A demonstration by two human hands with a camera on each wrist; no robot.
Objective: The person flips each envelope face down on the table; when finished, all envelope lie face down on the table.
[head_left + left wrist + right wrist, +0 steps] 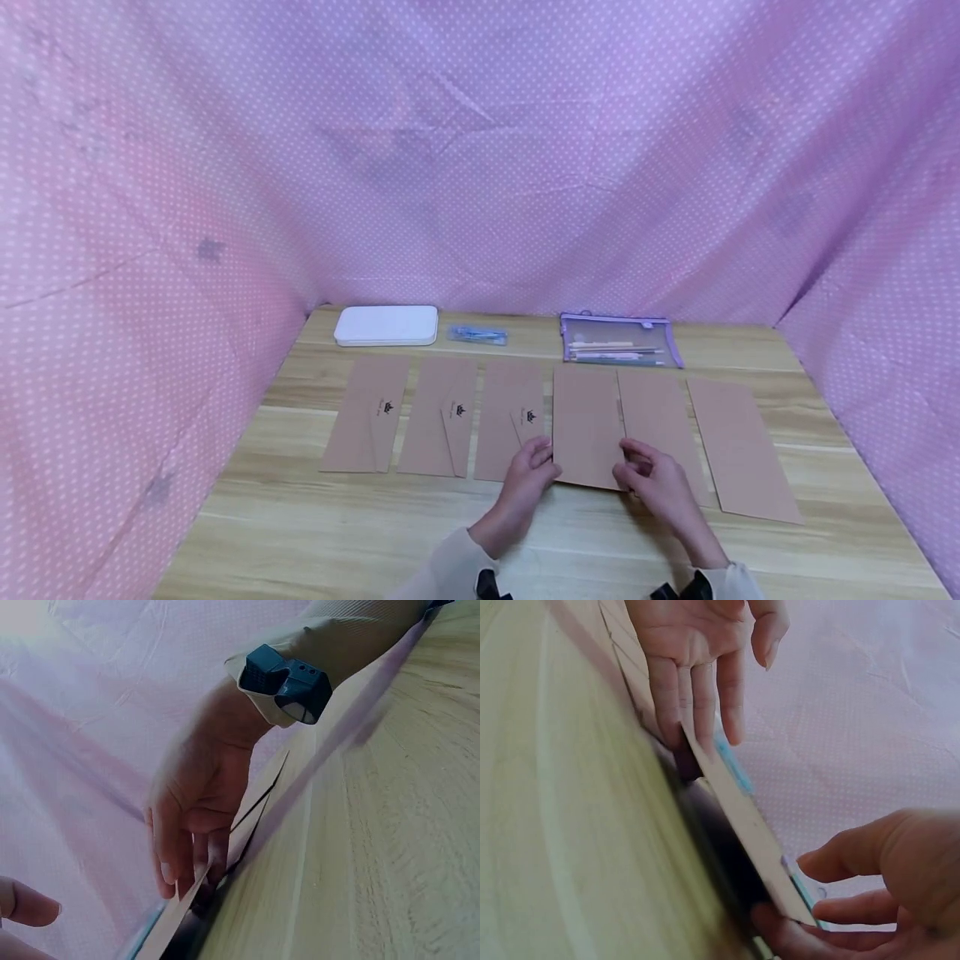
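We count six brown envelopes (438, 417) in one row, running from the left to the right of the frame across the table (577, 550). The three on the left show a slanting flap, each with one small black crown print (461, 409); the three on the right show plain faces. We cannot tell whether any of the six has something inside.

The fourth envelope (588, 425) from the left sits just right of the lower centre, between our two hands. Our left hand (522, 483) holds its left edge near the bottom corner, and our right hand (662, 485) holds its right edge between thumb and fingers. Both hands are narrow at the paper, and the wrist views show its near edge raised off the wood, with some of our fingers underneath.

Behind the row, we see three more containers. One see-through pouch (611, 330) with purple trim, right of centre, has several pens (615, 351) lying inside; they overlap too much for us to count. One clear packet (477, 335) near the centre contains slim blue items, too small to number. One white case (386, 325), left of centre, is closed, its contents hidden.
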